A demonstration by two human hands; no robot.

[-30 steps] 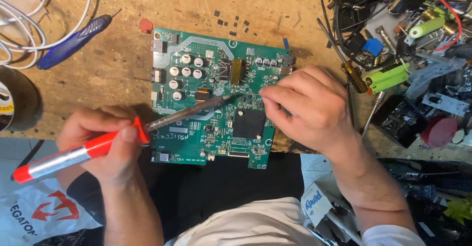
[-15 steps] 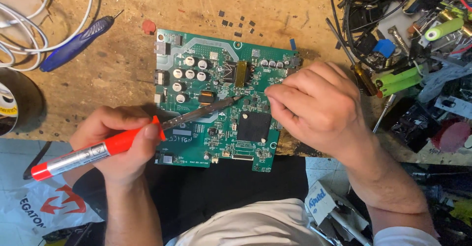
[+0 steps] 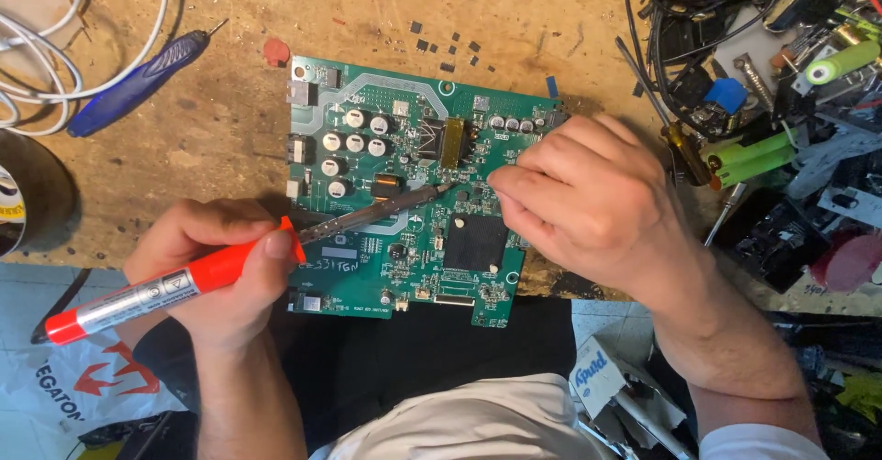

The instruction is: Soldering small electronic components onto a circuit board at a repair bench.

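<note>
A green circuit board (image 3: pixel 367 138) lies on the worn wooden bench, with round capacitors at its upper left and a black chip (image 3: pixel 475 242) near its lower middle. My left hand (image 3: pixel 207 267) grips a red-handled soldering iron (image 3: pixel 161 288); its metal tip (image 3: pixel 441 188) rests on the board just above the chip. My right hand (image 3: pixel 588 203) is curled over the board's right side, fingertips pinched close to the iron's tip. Whatever it pinches is too small to make out.
A blue-handled screwdriver (image 3: pixel 138 83) and white cables (image 3: pixel 41 46) lie at the far left. A tangle of wires, green cylinders (image 3: pixel 753 157) and tools crowds the right. Small black chips (image 3: pixel 446 46) are scattered above the board. A small box (image 3: pixel 597 373) sits below the bench edge.
The view has shifted slightly. The iron's tip stays on the same spot of the board and my right hand keeps its place by it.
</note>
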